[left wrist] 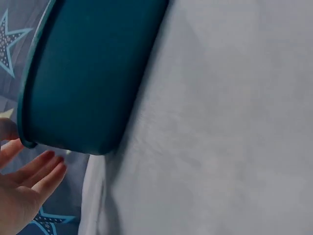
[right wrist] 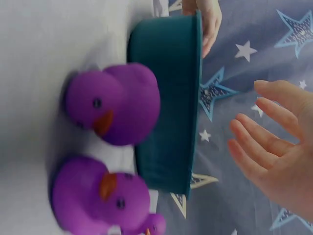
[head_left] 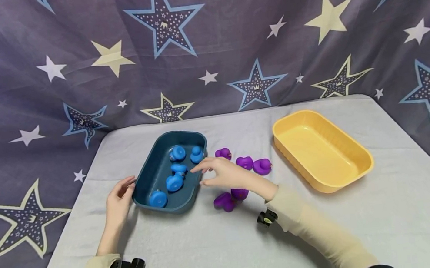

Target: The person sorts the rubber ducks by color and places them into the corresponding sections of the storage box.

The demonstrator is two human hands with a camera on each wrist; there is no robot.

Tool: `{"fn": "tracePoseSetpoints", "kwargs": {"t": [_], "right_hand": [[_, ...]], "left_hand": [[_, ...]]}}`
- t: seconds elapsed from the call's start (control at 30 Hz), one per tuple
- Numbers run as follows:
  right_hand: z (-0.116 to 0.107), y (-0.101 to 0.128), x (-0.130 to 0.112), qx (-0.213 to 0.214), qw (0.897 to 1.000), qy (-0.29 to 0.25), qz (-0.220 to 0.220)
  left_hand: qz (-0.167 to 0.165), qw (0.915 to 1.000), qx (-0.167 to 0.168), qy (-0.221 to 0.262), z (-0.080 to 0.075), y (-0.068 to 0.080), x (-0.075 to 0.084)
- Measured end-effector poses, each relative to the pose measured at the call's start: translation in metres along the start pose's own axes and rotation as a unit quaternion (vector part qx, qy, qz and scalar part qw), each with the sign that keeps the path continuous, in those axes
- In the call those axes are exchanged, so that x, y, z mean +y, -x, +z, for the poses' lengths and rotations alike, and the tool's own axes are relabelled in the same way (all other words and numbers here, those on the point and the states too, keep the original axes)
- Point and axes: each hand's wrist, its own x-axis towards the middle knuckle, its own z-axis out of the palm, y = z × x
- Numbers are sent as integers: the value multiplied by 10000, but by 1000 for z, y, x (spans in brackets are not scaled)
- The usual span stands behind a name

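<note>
The small, shiny blue rubber-looking ducks (head_left: 174,183) sit inside the deep, dark teal plastic tub (head_left: 160,170), just to the left of the fingers of the right hand (head_left: 225,174). That seems to matter most. The right hand is nearer to them; its fingers are spread above the teal tub's right edge and hold nothing. The long way of this tub slants from near left to far right. The left hand (head_left: 117,202) is at its left rim, fingers loosely spread; I cannot tell how hard they touch. Round purple rubber-looking ducks (head_left: 262,166) lie on the bench (head_left: 231,250), some past the right hand, some on its near side. A pale cloth covers the bench. A long yellow plastic tub (head_left: 319,153) stands farther right. A dark cloth with stars (head_left: 219,24) hangs behind.
</note>
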Motion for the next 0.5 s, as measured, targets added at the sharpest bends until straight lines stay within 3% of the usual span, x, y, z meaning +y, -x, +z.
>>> {"fn": "tracePoseSetpoints", "kwargs": {"t": [0.2,0.5], "right_hand": [[-19,19,7,279,9987,-236,356],[-38,49,21,901,9944,-284,477]], "left_hand": [[106,9988,252,394,2,-5,18],[670,9922,-24,1048,12,-5,45]]}}
